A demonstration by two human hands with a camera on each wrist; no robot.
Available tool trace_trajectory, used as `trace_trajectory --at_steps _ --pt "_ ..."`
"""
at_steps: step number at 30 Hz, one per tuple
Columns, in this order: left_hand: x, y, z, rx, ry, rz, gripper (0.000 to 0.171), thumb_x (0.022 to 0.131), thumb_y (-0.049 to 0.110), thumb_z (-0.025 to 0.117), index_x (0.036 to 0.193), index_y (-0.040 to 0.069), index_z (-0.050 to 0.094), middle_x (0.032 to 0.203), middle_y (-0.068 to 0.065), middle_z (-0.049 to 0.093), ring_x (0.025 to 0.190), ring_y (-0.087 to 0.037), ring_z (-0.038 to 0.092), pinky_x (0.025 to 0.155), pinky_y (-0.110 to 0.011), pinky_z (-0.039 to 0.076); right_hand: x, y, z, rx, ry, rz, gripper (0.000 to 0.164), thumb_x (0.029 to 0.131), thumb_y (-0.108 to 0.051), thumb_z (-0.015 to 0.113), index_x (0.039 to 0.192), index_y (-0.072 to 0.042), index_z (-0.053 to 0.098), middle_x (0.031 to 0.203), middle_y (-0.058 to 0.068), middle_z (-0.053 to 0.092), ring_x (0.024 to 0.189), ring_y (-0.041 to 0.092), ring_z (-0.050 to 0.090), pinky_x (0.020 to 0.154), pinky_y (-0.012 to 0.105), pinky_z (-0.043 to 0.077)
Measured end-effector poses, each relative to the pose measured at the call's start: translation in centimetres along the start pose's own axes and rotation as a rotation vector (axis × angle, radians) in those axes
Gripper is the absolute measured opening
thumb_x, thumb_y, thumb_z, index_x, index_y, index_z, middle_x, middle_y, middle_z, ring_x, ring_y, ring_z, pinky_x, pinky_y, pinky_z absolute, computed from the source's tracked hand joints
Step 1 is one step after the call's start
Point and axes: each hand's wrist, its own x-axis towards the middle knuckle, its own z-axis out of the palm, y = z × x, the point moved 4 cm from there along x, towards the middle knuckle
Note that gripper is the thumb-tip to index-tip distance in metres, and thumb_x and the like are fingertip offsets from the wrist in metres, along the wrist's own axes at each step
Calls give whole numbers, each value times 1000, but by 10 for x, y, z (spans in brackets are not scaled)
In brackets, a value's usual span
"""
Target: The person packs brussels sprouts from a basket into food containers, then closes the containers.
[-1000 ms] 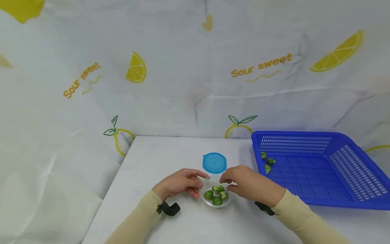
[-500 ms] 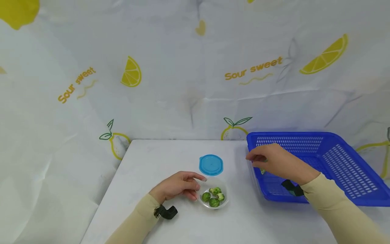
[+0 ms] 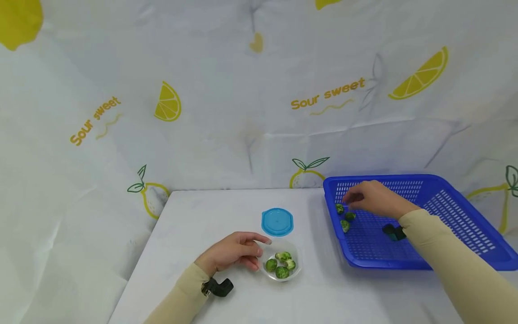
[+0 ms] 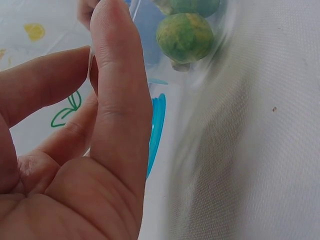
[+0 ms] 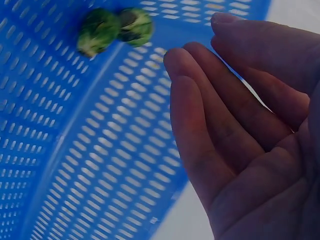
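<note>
A small clear plastic bowl (image 3: 298, 271) holds several green Brussels sprouts (image 3: 282, 272) on the white table. My left hand (image 3: 230, 253) is at the bowl's left side; in the left wrist view its thumb and a finger pinch the thin, see-through rim. My right hand (image 3: 376, 198) is over the left part of the blue basket (image 3: 388, 247), fingers loosely bent and nothing between them. Three Brussels sprouts lie in the basket along its left wall, just left of and below that hand. Two of those sprouts (image 5: 100, 31) show in the right wrist view, apart from the fingertips.
Behind the bowl, a blue lid (image 3: 277, 222) lies flat on the white table (image 3: 210, 211). The large basket with slotted walls takes up the table's right side. A white sheet (image 3: 226, 112) printed with lemons hangs behind and to the left.
My right hand has gone from above the bowl to the right and over the basket. My left hand has stayed at the bowl. The head view has shifted slightly.
</note>
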Motion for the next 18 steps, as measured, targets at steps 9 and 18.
trace_trajectory --at_steps 9,18 --pt "-1 1 1 5 2 -3 41 104 9 70 144 6 66 99 -7 72 79 -14 77 79 -31 69 27 21 14 25 -19 28 22 100 -13 77 117 -1 80 113 13 80 102 28 77 90 51 66" --pt "-2 1 -2 -2 1 -5 40 103 8 70 144 8 67 99 -8 71 78 -14 76 79 -31 70 43 21 26 -22 -26 47 29 91 -19 85 111 2 81 105 13 81 97 29 77 89 53 66"
